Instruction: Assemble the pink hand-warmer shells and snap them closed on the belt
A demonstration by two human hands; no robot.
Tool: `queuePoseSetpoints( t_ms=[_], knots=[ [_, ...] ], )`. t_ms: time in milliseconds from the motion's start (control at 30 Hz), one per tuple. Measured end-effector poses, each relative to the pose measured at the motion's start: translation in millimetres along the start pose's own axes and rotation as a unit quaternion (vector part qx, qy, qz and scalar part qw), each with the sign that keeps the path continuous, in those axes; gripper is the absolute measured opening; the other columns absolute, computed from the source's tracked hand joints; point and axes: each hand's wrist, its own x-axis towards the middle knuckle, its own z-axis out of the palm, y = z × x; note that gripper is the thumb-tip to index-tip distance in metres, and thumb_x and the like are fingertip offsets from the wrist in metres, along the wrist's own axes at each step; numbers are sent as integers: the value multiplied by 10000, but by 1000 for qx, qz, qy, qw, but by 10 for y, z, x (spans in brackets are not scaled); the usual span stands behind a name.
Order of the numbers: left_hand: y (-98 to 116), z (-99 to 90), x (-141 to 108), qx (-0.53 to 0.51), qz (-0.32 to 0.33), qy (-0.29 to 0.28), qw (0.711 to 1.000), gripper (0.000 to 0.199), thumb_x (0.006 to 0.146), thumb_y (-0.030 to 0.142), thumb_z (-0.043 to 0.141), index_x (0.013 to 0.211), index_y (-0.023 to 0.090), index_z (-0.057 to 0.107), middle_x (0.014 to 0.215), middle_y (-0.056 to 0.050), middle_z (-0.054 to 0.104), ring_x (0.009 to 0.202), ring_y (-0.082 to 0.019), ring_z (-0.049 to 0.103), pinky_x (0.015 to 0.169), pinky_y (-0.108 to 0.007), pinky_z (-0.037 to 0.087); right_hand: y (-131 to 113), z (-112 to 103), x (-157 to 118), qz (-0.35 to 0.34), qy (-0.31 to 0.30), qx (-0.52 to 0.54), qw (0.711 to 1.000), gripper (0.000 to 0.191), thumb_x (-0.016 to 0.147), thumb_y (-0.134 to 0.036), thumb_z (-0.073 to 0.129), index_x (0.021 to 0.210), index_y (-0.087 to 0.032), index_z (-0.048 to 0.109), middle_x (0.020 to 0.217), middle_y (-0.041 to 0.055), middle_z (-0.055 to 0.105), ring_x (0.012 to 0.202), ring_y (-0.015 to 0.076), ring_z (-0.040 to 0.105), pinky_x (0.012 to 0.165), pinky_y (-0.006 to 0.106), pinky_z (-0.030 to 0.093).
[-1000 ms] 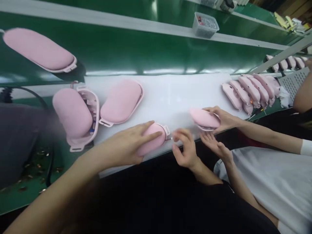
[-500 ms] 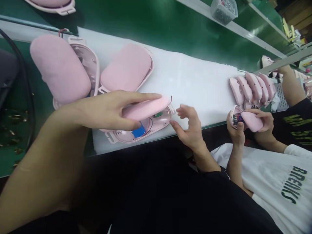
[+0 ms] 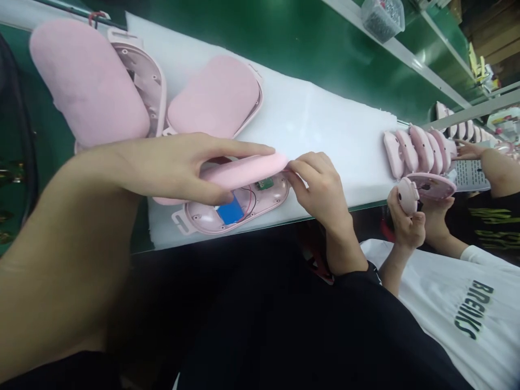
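My left hand (image 3: 179,169) grips a soft pink padded cover (image 3: 247,171), thumb on the near side and fingers over the top. It holds the cover tilted up over an open pink plastic shell (image 3: 277,190). Inside the shell lie a blue block (image 3: 231,211) with red and black wires and a small green circuit board (image 3: 265,184). At the cover's right end, my right hand (image 3: 323,187) is closed in a pinch; its fingertips hide what is between them, where a short red wire showed earlier.
Two more pink units, one padded piece (image 3: 219,97) and one larger piece (image 3: 89,86), lie on the white foam sheet (image 3: 304,119) and beside it. Several pink shells (image 3: 422,149) stand in a row at right. A co-worker's hands (image 3: 406,227) hold pink parts there. A screw box (image 3: 382,19) sits on the rail.
My right hand has moved left to the cover's end and its fingers have closed. My left hand keeps hold of the cover. The co-worker has turned the pink parts over.
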Motion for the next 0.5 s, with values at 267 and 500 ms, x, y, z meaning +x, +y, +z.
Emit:
queuePoseSetpoints(
  t_ms=[267,500],
  knots=[
    [-15,1,65,-32,-3,6,999,988,733,679,600,1649,318,517,1407,-20,674,1153,-297,659,1087,-417,476,-59,75,86,25,-105,176,978,137,1052,-200,644,1049,-202,781,1038,17,820,944,160,753,894,286,579],
    [50,5,75,-18,-47,5,999,878,811,400,731,1657,347,501,1470,-7,661,1285,-329,630,1148,-489,469,-56,179,207,-1,-134,107,985,215,1063,-168,555,1050,-204,766,1132,50,783,1042,203,735,934,325,603]
  ],
)
